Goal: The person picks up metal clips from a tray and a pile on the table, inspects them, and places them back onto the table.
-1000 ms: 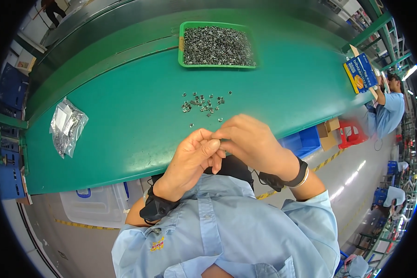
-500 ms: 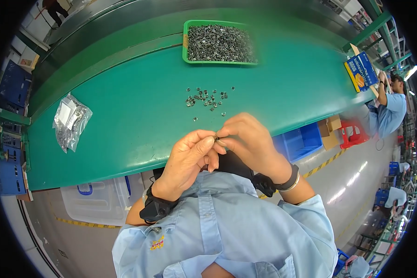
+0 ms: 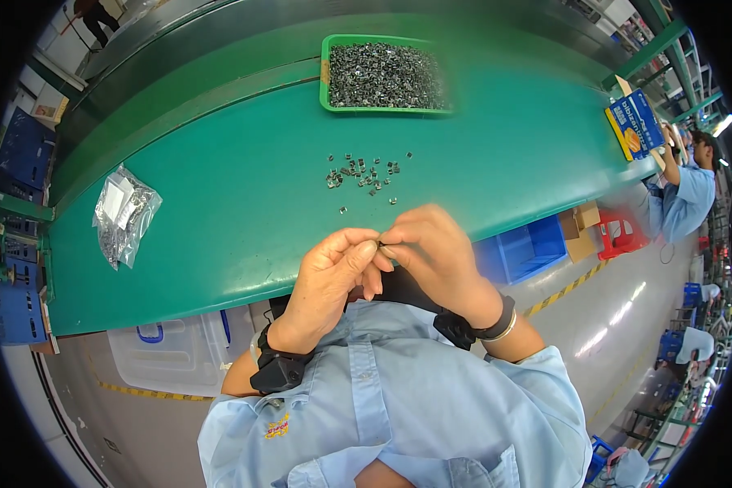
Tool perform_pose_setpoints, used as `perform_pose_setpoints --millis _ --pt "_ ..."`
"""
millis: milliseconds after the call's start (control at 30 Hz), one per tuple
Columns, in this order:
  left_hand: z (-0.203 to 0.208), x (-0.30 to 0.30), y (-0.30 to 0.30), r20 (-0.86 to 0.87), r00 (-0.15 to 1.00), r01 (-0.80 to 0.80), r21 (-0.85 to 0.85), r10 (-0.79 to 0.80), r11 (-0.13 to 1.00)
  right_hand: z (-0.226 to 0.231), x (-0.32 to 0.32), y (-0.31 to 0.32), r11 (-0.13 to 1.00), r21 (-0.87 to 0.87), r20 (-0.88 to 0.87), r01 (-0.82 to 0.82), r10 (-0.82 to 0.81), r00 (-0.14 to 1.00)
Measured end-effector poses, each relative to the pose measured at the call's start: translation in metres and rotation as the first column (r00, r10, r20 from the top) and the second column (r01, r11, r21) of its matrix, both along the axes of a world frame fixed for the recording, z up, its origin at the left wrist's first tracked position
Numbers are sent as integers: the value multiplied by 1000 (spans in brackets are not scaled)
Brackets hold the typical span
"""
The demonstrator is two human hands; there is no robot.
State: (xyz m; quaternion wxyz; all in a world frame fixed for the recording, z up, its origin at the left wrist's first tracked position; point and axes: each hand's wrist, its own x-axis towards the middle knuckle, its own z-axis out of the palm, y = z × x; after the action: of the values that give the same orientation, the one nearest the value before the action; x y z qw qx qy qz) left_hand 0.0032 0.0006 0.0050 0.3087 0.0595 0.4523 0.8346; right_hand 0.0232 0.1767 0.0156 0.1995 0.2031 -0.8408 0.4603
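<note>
My left hand (image 3: 333,272) and my right hand (image 3: 439,256) meet fingertip to fingertip above the near edge of the green table (image 3: 244,220). Pinched between them is a small dark part (image 3: 380,245), mostly covered by the fingers, so its exact kind does not show. Both hands are closed on it. Just beyond, a loose scatter of small black-and-silver components (image 3: 358,171) lies on the tabletop. Farther back stands a green tray (image 3: 326,73) heaped with many similar small pieces.
A clear plastic bag (image 3: 126,215) of small parts lies at the left. Below the table edge are a lidded clear bin (image 3: 167,350) and a blue crate (image 3: 529,248). A co-worker (image 3: 683,191) sits at the far right beside a blue-and-yellow box (image 3: 634,126) and a red stool (image 3: 622,236).
My right hand and wrist have shifted slightly left and down, with the pinch kept. My left hand is nearly still. The co-worker's head and arm have moved a little.
</note>
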Motion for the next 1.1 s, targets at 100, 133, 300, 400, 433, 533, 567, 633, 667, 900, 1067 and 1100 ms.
perform_pose_setpoints --millis 100,133,300,400,433,533,567,633,667,900,1067,1100 --pt "0 -1 0 3 1000 9 4 -9 1000 -1 -2 2 996 84 -89 21 -14 996" --pt "0 -1 0 4 1000 18 5 -18 1000 1 -2 2 995 96 -84 11 -3 996" --pt "-4 -2 -1 -12 999 36 7 -35 999 1 -5 1 996 90 -86 3 5 996" --pt "-3 -3 0 -12 999 29 -11 -29 1000 -2 -5 2 997 75 -96 8 -1 995" --pt "-2 -2 0 -13 1000 26 -21 -26 999 -3 -5 3 997 75 -101 6 2 995" --pt "0 -2 0 38 999 35 38 -36 999 -3 -4 3 997 76 -115 10 -1 993" --pt "0 -1 0 62 997 37 68 -42 997 -2 -3 3 997 78 -125 15 -5 992" --pt "0 0 0 61 997 42 58 -46 997 -3 -2 2 997 79 -135 20 -9 991" --pt "-1 0 1 59 997 46 48 -49 998 -5 -1 2 998 68 -128 17 -8 992" --pt "-9 1 0 69 993 85 98 -92 992 -7 9 -1 1000 15 -88 23 -22 996" --pt "-14 4 5 77 984 137 242 -160 960 -9 18 -1 996 -85 -81 4 -11 997" --pt "-14 4 6 74 981 150 288 -179 946 -9 19 -1 995 -96 -79 5 -13 997"
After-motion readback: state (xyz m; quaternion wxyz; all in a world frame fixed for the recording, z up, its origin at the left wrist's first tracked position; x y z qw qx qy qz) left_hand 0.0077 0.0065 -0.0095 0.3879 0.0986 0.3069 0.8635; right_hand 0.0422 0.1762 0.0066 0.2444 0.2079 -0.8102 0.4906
